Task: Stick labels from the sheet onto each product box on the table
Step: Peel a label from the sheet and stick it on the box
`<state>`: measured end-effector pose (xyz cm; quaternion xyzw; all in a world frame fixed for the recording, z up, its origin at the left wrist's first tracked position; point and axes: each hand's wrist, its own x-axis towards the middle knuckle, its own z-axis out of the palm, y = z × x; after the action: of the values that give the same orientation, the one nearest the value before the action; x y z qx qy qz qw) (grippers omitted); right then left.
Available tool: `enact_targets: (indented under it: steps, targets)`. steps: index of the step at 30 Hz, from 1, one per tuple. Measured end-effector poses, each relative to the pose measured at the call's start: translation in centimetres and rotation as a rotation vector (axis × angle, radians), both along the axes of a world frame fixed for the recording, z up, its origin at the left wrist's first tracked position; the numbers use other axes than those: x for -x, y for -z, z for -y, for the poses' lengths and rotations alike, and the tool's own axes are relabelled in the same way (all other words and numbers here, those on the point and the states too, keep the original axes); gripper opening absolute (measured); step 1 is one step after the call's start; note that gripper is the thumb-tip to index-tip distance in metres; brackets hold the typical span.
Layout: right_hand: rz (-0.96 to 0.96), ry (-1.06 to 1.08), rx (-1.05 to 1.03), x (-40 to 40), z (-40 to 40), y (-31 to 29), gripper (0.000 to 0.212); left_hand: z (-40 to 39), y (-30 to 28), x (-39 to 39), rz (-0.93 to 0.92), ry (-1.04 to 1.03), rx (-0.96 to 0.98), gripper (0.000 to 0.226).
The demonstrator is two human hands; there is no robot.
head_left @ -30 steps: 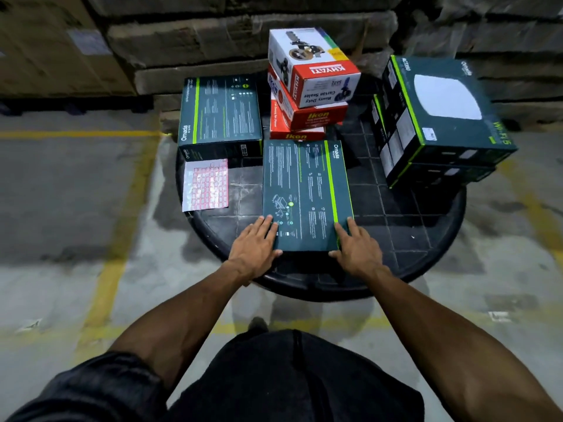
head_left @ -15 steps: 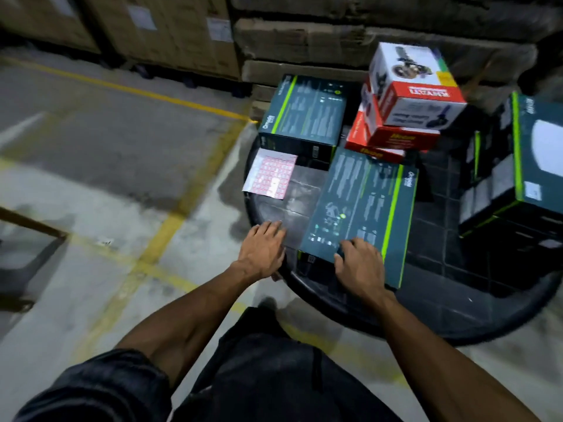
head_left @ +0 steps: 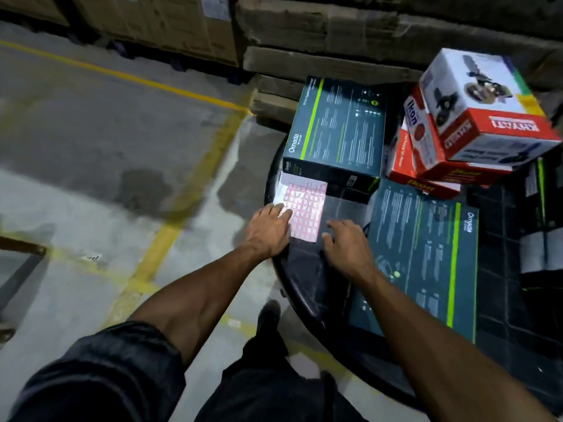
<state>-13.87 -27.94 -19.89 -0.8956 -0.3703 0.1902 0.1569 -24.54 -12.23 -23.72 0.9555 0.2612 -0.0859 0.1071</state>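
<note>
Head camera looks steeply down, near the table (head_left: 292,287).

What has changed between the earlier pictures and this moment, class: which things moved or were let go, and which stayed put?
Both hands left the near dark box and moved left to the label sheet. The left hand now rests on the sheet's near edge; the right hand hovers beside it, fingers spread. The sheet, the boxes and the round table stayed in place.

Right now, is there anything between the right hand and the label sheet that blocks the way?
Nothing visible blocks it. The right hand hovers over bare table just beside the label sheet. The left hand already rests on the sheet's near left corner, and the flat dark box lies on the other side.
</note>
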Motion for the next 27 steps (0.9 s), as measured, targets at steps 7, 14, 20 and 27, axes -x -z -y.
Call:
enact_targets:
  steps: [7,14,20,27]
  targets:
    - [-0.088,0.184,0.019,-2.3,-5.5,1.4,0.027,-5.6,1.8,-4.3,-0.083,0.164,0.041,0.053]
    - [-0.126,0.28,0.075,-3.2,-6.6,2.7,0.027,-5.5,2.9,-3.0,-0.082,0.216,0.09,0.057]
    - [-0.097,0.29,0.106,-3.3,-7.1,3.3,0.023,-4.0,2.1,-0.5,-0.043,0.223,0.113,0.052]
    - [-0.02,0.172,0.119,-3.1,-8.8,3.8,0.032,-4.8,2.1,-2.1,-0.015,0.233,0.098,0.063]
